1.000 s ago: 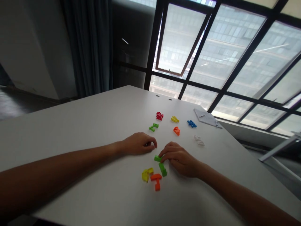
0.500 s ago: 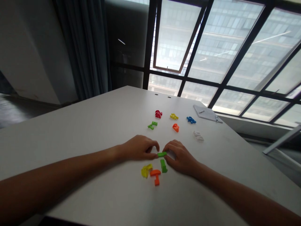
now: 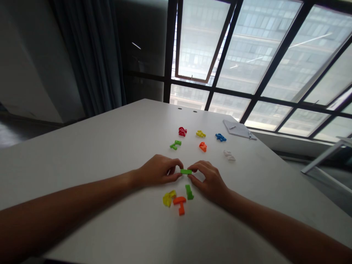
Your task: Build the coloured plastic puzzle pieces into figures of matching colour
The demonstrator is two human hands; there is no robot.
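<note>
1. Gripping left end of green block (image 3: 186, 171) between thumb and finger of left hand (image 3: 157, 170), center of frame, below middle.
2. Showing yellow piece (image 3: 167, 200) lying just beside orange T-shaped piece (image 3: 180, 200), lower center.
3. Showing green angled piece (image 3: 189, 192) lying below block, lower center.
4. Pinching block's right end with right hand (image 3: 210, 179), right of center.

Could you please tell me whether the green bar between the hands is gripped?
Gripped: the left hand and right hand pinch the green bar at opposite ends.
</note>
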